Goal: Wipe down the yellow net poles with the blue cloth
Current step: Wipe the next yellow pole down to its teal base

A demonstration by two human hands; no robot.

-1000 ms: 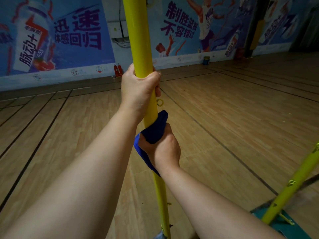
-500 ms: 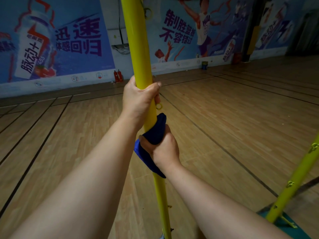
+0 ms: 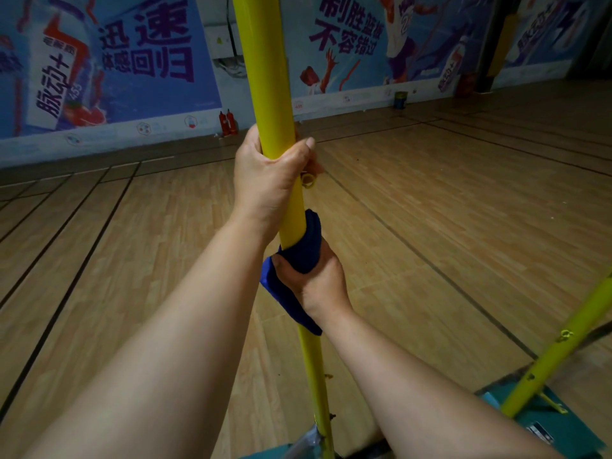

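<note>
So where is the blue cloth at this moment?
In the head view, centre frame, the blue cloth is wrapped around the yellow pole, gripped by the right hand just below the left hand.

Two bare forearms — no sleeves, no gloves.

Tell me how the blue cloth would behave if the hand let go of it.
The blue cloth looks soft and floppy: it bunches and folds round the yellow pole under the right hand. Its loose end hangs limp below the grip, so it would probably slide down or drop. It seems light, and unlikely to be fragile.
</note>
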